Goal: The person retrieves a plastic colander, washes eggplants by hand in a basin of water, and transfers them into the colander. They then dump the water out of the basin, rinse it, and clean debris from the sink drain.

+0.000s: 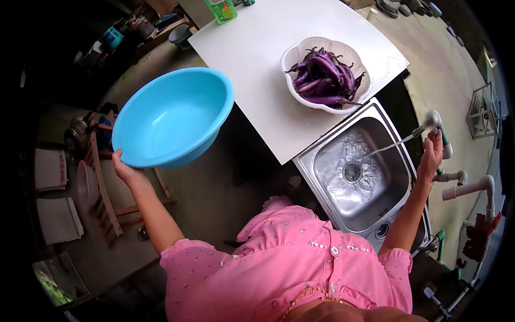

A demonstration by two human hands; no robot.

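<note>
My left hand point(129, 167) grips the rim of a light blue plastic basin point(174, 115), which is tilted and held in the air left of the white table. Nothing shows inside the basin. On the right, my right hand point(431, 155) has its fingers closed at the tap point(431, 122). Water runs from the spout into the steel sink point(370, 212) and spreads around its drain. A white scalloped plastic basket point(292, 56) holds several purple eggplants point(324, 78) on the table beside the sink.
The white table point(252, 70) meets the sink's left edge. A green bottle point(221, 9) stands at its far end. Low wooden chair frames point(104, 182) and stools lie on the floor at left. Pipes point(472, 188) run along the right wall.
</note>
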